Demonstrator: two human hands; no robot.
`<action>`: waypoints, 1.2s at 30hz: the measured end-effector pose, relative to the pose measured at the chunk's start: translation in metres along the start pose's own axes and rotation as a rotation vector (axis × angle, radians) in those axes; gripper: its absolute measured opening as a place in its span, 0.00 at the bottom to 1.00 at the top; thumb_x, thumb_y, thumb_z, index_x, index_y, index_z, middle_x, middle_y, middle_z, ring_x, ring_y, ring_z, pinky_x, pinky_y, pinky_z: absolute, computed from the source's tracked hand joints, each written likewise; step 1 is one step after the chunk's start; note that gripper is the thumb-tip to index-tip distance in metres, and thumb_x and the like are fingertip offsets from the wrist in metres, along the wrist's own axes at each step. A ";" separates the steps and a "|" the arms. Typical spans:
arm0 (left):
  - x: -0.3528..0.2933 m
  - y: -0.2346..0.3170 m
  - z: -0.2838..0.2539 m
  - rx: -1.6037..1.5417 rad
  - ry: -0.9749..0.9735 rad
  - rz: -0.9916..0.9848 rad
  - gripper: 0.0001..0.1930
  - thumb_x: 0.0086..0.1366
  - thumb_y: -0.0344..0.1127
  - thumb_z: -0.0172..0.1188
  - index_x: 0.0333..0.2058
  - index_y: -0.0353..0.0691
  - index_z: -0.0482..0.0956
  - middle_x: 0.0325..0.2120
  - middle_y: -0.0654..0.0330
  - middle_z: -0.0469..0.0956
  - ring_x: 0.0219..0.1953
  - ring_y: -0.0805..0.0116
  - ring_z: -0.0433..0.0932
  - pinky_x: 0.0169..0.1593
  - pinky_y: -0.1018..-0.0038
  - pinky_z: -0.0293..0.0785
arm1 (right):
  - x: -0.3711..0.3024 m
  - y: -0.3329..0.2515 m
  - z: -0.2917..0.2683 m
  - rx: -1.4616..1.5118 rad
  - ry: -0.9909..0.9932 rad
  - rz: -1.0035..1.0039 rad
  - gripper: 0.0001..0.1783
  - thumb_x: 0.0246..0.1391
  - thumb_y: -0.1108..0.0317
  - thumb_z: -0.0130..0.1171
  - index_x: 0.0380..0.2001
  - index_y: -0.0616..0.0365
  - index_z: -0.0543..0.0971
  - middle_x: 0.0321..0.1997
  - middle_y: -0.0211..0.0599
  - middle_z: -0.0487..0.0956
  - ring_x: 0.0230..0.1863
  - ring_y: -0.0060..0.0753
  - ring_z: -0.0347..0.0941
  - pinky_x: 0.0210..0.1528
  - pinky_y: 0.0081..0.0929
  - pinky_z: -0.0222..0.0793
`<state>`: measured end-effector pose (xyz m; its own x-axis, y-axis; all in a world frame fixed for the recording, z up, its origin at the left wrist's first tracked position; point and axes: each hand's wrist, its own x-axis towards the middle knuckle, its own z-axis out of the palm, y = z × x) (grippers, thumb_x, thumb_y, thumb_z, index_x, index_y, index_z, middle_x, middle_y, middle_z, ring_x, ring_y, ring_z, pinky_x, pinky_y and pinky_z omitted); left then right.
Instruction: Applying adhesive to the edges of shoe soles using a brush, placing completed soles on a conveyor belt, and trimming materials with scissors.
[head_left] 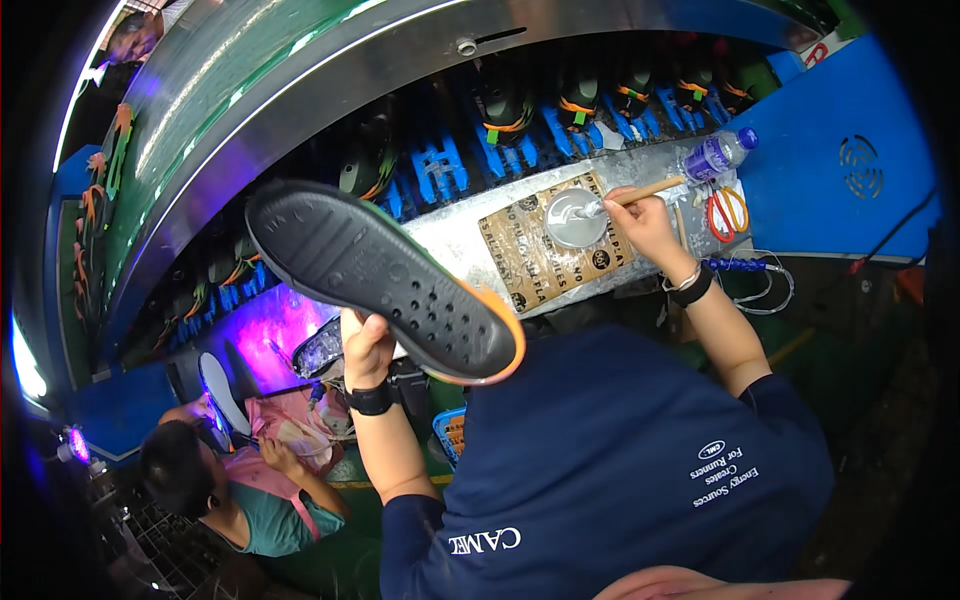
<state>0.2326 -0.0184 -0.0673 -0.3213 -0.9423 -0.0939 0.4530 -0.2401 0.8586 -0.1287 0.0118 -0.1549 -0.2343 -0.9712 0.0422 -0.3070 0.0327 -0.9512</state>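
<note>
We held the sole up in our left hand, tread toward us, while our right hand, gripping the brush, dipped it in the dish on the worktop; gluing looked barely begun.

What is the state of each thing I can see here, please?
Left hand: closed on the shoe sole.
Shoe sole: held up, black tread facing the camera.
Right hand: gripping the brush.
Brush: tilted, tip in the round dish.
Round dish: open, on the cardboard.
Bottle: lying down, blue cap on.
Scissors: lying flat.
</note>
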 end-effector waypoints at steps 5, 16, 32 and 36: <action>0.038 0.024 0.051 0.393 -0.105 0.251 0.29 0.36 0.27 0.69 0.41 0.34 0.68 0.36 0.58 0.72 0.37 0.69 0.71 0.42 0.74 0.67 | -0.006 -0.012 -0.008 -0.105 -0.121 0.038 0.07 0.44 0.71 0.54 0.23 0.66 0.74 0.15 0.28 0.70 0.14 0.14 0.60 0.16 0.17 0.55; 0.064 0.066 0.114 1.033 -0.284 0.079 0.33 0.30 0.40 0.73 0.38 0.35 0.71 0.36 0.57 0.73 0.38 0.67 0.71 0.42 0.73 0.67 | -0.012 -0.117 -0.027 0.441 -0.119 -0.067 0.06 0.46 0.74 0.53 0.29 0.65 0.72 0.25 0.31 0.72 0.23 0.16 0.65 0.24 0.13 0.61; 0.052 0.085 0.135 1.090 -0.353 0.151 0.19 0.38 0.27 0.68 0.33 0.34 0.74 0.29 0.60 0.75 0.30 0.71 0.73 0.35 0.76 0.70 | 0.016 -0.149 -0.014 0.086 -0.159 -0.762 0.03 0.41 0.79 0.55 0.24 0.66 0.73 0.25 0.38 0.74 0.21 0.24 0.68 0.22 0.17 0.63; 0.048 0.090 0.141 1.146 -0.352 0.247 0.17 0.38 0.28 0.68 0.31 0.34 0.75 0.27 0.61 0.76 0.28 0.72 0.74 0.32 0.78 0.70 | 0.007 -0.143 -0.009 0.104 -0.211 -0.708 0.03 0.41 0.79 0.55 0.23 0.65 0.73 0.24 0.38 0.74 0.19 0.25 0.67 0.19 0.17 0.61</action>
<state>0.1408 -0.0523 0.0768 -0.6180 -0.7764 0.1236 -0.4034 0.4480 0.7979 -0.0947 0.0028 -0.0159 0.1727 -0.7764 0.6061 -0.2277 -0.6301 -0.7424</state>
